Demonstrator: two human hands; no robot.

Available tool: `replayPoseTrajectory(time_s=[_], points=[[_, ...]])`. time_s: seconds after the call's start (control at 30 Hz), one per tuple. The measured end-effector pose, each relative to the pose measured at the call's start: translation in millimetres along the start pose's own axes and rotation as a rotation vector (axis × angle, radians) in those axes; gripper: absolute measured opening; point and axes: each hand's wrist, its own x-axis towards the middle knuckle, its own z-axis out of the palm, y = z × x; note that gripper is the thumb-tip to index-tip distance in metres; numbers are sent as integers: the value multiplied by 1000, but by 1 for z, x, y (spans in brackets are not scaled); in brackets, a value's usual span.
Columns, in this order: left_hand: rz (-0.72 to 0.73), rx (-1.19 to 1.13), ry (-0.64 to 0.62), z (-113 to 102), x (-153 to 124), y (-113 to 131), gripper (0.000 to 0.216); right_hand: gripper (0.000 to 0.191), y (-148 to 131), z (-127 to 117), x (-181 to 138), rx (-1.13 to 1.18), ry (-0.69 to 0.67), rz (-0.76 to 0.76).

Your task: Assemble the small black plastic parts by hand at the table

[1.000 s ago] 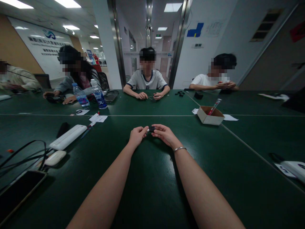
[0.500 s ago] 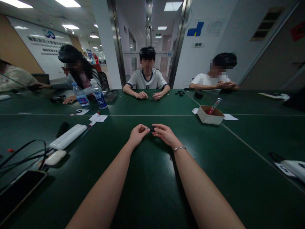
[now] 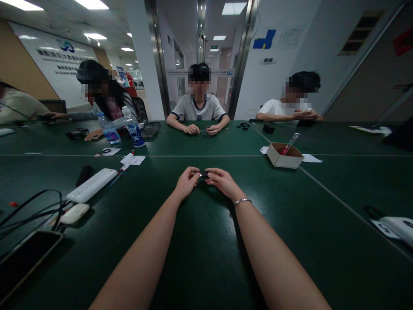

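Note:
My left hand [image 3: 187,183] and my right hand [image 3: 222,181] meet over the middle of the dark green table [image 3: 206,241]. Between their fingertips they pinch a small black object [image 3: 204,175], too small to name. Both hands have their fingers curled closed round it. A thin bracelet [image 3: 242,200] circles my right wrist. Both forearms stretch forward from the near edge, resting low over the tabletop.
A cardboard box [image 3: 284,156] holding a red-capped tube stands at right. To the left lie a white power strip [image 3: 92,185], a white mouse [image 3: 74,213], cables, a phone [image 3: 26,258] and two water bottles [image 3: 133,127]. Several people sit along the far side.
My hands have barely shifted; the fingers have worked slightly on the small black object. The person at the far left has stretched an arm out to the left.

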Motion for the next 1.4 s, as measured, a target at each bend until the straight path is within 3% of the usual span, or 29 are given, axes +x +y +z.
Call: replayPoseTrajectory(time_s=[0.17, 0.8, 1.4], points=[[-50, -22, -26, 0, 1, -2, 28, 28, -1, 0, -1, -8, 0, 0], [80, 107, -89, 0, -2, -4, 31, 25, -1, 0, -1, 10, -7, 2], [64, 105, -87, 0, -1, -6, 28, 29, -2, 0, -2, 26, -23, 10]])
